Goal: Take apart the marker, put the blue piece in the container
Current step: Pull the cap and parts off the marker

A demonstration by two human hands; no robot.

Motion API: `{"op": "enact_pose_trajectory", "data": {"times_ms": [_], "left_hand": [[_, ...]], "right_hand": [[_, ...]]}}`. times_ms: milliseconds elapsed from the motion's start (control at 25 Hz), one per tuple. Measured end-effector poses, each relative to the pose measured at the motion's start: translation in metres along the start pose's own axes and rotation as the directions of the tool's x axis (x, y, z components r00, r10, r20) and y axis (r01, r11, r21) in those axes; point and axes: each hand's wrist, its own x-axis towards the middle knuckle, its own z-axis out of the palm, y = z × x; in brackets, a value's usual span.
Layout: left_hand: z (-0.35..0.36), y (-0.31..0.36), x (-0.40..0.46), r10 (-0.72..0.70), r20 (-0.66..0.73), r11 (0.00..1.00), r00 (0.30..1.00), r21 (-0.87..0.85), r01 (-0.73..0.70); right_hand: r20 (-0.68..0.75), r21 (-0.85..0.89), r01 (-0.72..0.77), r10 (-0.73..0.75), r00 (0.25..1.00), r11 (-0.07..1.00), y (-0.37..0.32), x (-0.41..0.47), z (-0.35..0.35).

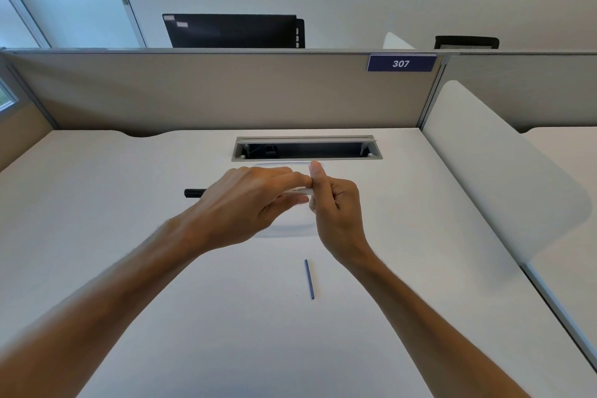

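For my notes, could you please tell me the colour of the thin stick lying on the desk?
Blue; the stick shows clearly in the head view.

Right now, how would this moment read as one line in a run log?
step: marker disassembly | left hand and right hand: gripping marker body | blue piece: on desk, not in clear container

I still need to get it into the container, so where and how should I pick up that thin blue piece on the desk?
Pinch the blue piece near its middle with thumb and forefinger, coming straight down from above. It lies flat on the desk, thin and nearly in line with your view, so close the fingertips across its left and right sides.
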Motion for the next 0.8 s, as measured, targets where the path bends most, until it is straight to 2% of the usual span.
{"op": "enact_pose_trajectory", "data": {"times_ms": [200, 360, 440, 600, 800], "left_hand": [[-0.003, -0.002, 0.003, -0.019, -0.016, 0.995, 1.000, -0.102, 0.017], [-0.003, -0.005, 0.005, -0.029, 0.060, 0.954, 0.998, -0.295, 0.045], [-0.004, -0.006, 0.005, -0.025, 0.089, 0.950, 0.996, -0.309, 0.052], [-0.007, -0.008, 0.005, 0.000, 0.093, 0.972, 0.996, -0.236, 0.022], [-0.006, -0.011, 0.004, -0.059, 0.069, 0.995, 0.996, -0.076, 0.064]], "right_hand": [[0.004, 0.001, 0.080, -0.080, 0.997, 0.997, -0.002, 0.000, 0.000], [-0.011, -0.079, 0.271, -0.273, 0.962, 0.959, -0.004, 0.000, -0.003], [-0.001, -0.095, 0.313, -0.315, 0.949, 0.945, -0.005, 0.001, -0.004], [0.014, -0.108, 0.278, -0.278, 0.961, 0.955, -0.002, 0.003, -0.004], [0.018, -0.091, 0.119, -0.118, 0.993, 0.989, 0.004, 0.002, -0.008]]}}
